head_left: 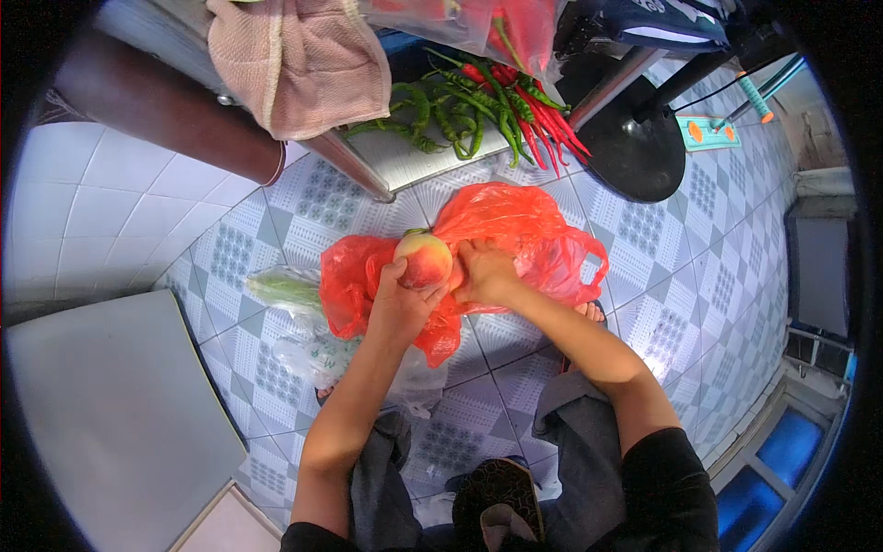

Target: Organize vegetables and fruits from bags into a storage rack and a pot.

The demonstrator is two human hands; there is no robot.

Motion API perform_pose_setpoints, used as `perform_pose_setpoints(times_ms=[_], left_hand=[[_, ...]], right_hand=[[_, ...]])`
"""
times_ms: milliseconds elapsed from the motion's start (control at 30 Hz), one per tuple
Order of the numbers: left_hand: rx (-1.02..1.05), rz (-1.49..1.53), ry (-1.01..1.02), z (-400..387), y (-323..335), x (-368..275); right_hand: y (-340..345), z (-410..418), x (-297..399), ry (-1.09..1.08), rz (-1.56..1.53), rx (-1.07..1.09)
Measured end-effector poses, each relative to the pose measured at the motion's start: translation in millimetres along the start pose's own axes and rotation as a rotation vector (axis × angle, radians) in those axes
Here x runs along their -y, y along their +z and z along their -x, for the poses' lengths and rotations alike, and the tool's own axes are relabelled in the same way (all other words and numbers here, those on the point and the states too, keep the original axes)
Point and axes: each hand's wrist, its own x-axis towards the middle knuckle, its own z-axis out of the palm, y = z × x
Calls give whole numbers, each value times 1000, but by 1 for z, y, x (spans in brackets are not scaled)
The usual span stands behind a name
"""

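My left hand (403,300) holds a yellow and red peach (423,260) over the gathered side of red plastic bags. Just right of it, my right hand (486,272) reaches against a red plastic bag (514,207); its fingertips are partly hidden, with a pinkish fruit or bag fold beside them. Another crumpled red bag (345,276) lies under and left of my left hand. To the left, a clear bag holds a green vegetable (286,286), and a whitish plastic bag (314,359) lies below it on the tiled floor.
Green chili peppers (448,110) and red chili peppers (548,131) lie on a low metal shelf (428,162) ahead. A pink towel (296,69) hangs at upper left. A round black base (621,131) stands to the right of the shelf. A grey panel (117,414) borders the left.
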Motion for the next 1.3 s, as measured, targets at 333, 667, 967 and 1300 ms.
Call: perform_pose_setpoints(times_ms=[333,667,967,1300], left_hand=[[-20,-21,-7,4,-5,-2],[89,44,-24,7,2,-4],[152,62,-80,19,17,-8],[145,51,-60,25,16,-9]], right_hand=[[-37,36,-3,42,-222,-332],[-65,77,-32,-307,-1988,144],[-72,74,-22,-252,-2436,521],[-93,74,-7,-273,-1935,17]])
